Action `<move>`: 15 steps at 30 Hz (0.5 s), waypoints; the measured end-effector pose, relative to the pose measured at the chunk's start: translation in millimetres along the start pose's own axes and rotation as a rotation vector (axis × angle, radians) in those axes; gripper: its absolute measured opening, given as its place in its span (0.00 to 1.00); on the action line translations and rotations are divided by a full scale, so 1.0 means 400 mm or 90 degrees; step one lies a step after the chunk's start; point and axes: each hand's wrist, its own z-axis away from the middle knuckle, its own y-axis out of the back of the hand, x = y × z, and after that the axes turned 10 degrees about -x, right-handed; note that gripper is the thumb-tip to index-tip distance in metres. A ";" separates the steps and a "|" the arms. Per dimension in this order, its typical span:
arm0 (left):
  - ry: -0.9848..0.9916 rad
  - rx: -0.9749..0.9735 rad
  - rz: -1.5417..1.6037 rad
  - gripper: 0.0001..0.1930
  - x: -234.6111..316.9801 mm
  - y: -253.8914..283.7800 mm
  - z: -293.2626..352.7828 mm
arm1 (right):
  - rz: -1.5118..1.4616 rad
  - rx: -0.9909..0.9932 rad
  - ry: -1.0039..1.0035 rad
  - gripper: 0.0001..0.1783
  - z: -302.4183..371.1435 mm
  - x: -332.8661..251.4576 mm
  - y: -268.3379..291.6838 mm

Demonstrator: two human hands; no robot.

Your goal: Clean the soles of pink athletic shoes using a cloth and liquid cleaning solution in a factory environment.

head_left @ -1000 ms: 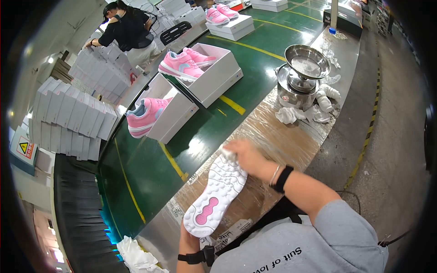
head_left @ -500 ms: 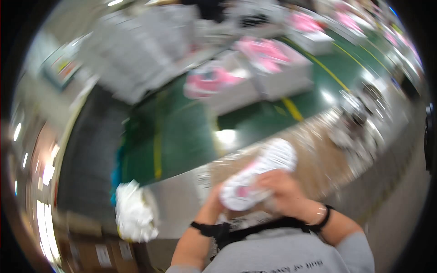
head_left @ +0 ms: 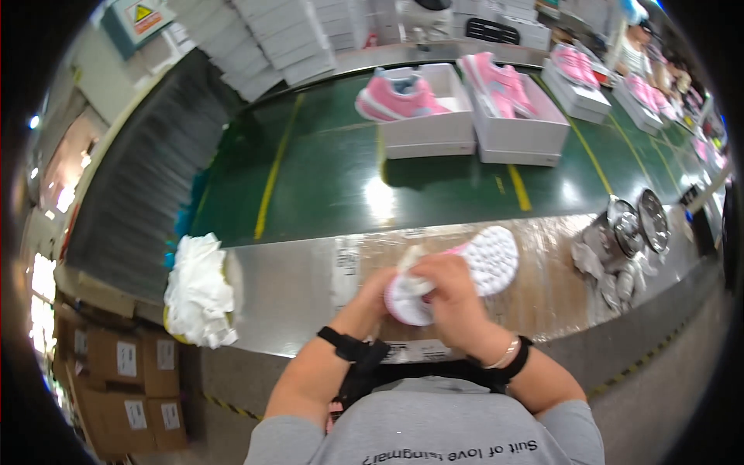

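A pink and white sneaker (head_left: 496, 263) lies tilted over the bench in front of me, its knobbly white sole facing up. My left hand (head_left: 377, 290) is closed round the heel end, with most of its fingers hidden behind the shoe. Pinched in my right hand (head_left: 451, 285) is a crumpled off-white cloth (head_left: 412, 267), pressed against the shoe near the heel. Its far edge sticks out past my fingers.
Beyond the bench (head_left: 291, 267) runs a green conveyor belt (head_left: 325, 178) carrying open white boxes (head_left: 430, 136) with pink sneakers. White cloths (head_left: 200, 291) are heaped at left. Metal pots (head_left: 620, 229) stand right, beside crumpled wrapping. Cartons (head_left: 116, 387) are stacked lower left.
My right hand has shifted from the middle of the sole toward the heel, and the cloth now shows above its fingers. The view has steadied, and the surroundings appear higher in it.
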 end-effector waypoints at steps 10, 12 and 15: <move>-0.180 0.216 -0.124 0.15 -0.026 -0.109 0.008 | 0.336 -0.603 0.151 0.20 0.218 0.019 0.100; -0.162 0.294 -0.135 0.15 -0.011 -0.106 -0.003 | 0.342 -0.497 0.157 0.18 0.222 0.015 0.141; -0.230 0.252 -0.148 0.15 -0.037 -0.165 0.027 | 0.336 -0.278 0.146 0.19 0.187 -0.047 0.157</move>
